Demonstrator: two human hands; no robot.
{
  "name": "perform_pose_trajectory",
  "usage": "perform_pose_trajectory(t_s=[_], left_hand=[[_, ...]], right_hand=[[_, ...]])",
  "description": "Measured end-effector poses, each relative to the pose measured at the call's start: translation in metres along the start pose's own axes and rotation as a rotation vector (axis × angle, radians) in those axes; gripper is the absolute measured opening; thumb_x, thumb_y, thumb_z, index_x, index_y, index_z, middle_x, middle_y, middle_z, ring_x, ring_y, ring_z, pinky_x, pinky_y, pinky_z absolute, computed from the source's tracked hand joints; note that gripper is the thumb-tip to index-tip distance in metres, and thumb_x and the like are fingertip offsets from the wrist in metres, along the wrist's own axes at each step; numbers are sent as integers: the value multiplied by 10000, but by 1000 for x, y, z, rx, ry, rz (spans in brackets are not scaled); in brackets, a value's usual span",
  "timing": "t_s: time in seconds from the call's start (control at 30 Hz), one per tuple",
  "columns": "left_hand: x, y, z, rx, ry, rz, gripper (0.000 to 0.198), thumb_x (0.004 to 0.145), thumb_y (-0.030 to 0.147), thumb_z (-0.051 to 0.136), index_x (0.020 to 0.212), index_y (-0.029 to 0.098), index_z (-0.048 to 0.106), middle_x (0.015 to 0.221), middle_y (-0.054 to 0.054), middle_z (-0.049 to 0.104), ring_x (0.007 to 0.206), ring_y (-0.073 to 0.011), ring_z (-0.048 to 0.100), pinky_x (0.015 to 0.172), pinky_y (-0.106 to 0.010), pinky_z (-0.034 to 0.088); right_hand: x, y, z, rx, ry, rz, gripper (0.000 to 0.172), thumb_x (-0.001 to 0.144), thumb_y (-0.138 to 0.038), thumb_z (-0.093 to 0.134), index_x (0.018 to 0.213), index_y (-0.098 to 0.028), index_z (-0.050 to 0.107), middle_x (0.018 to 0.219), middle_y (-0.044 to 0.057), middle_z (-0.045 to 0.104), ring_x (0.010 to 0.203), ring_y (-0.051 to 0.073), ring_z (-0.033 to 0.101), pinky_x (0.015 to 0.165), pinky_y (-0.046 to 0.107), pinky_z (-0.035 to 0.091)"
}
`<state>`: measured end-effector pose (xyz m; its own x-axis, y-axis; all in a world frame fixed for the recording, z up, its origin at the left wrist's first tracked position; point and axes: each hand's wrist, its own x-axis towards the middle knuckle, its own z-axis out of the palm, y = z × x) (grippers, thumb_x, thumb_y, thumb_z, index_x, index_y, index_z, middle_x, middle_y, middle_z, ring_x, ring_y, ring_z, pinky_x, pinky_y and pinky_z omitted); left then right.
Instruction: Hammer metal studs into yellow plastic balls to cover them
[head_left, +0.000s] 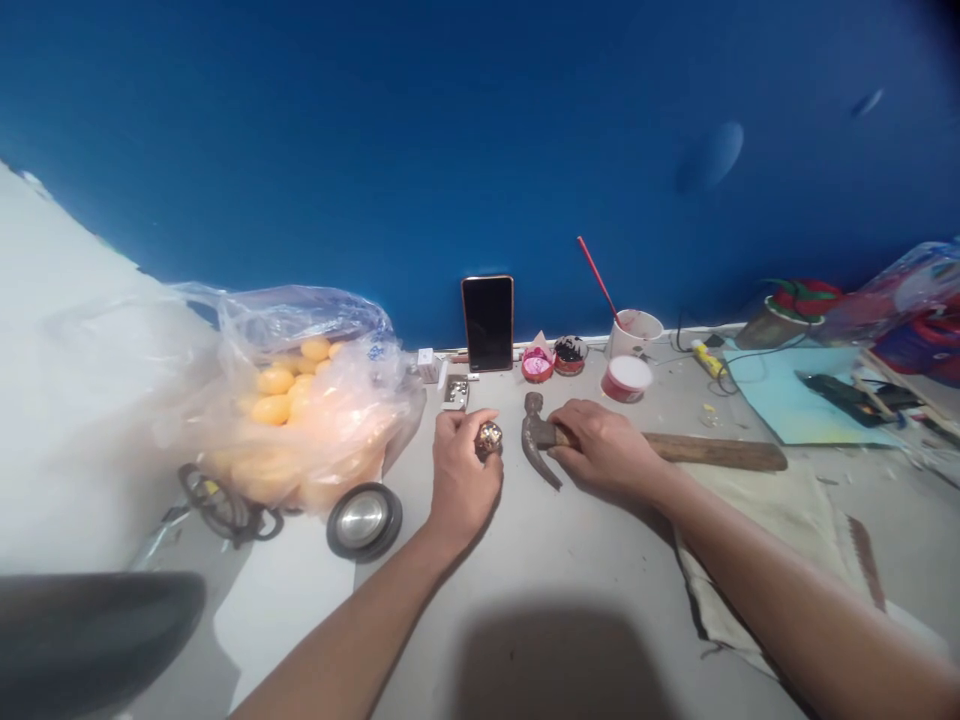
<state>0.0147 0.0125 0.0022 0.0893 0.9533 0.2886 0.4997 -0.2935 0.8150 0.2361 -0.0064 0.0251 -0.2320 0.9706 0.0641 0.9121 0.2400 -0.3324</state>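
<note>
My left hand [466,480] is closed round a small round ball [489,438] with a speckled gold and dark surface, held just above or on the grey table. To its right, my right hand [604,447] grips a claw hammer [712,452] near its head. The hammer's metal head [534,435] points left, toward the ball, and its wooden handle stretches out to the right. Behind my left hand lies a small open box [455,392] with shiny little pieces in it. My fingers hide part of the ball and of the handle.
A plastic bag of yellow balls [300,400] fills the left, with a black-rimmed metal disc [364,521] before it. A phone [489,325] leans on the blue wall. Two small tubs, a paper cup [634,333] and a red-white container [627,379] stand behind. Cloth [757,520] lies right.
</note>
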Motion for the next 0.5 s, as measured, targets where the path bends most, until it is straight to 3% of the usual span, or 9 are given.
perform_pose_trajectory(t_s=[0.17,0.37,0.5], left_hand=[[-1,-4,0,110,-28,43,747,627,-34,520,1309,265,588,1224,-102,579,1210,-313,552,1082,-541,408],[1,0,1,137,-127,112,605,723,70,608,1291,275,584,1328,-100,644,1284,-363,530,1090,-593,364],[3,-1,0,57,-152,103,464,722,46,579,1139,248,610,1193,-85,698,1167,-312,609,1072,-547,402]], right_hand=[[0,-3,-2,-1,-10,14,210,930,-305,594,1088,-181,658,1043,99,687,985,243,616,827,329,424],[0,-3,-1,-8,2,9,199,927,-304,590,1073,-190,661,1050,98,689,993,248,613,827,331,420],[-1,-2,1,-3,18,5,200,934,-304,582,1079,-190,660,1045,92,685,985,240,611,828,325,417]])
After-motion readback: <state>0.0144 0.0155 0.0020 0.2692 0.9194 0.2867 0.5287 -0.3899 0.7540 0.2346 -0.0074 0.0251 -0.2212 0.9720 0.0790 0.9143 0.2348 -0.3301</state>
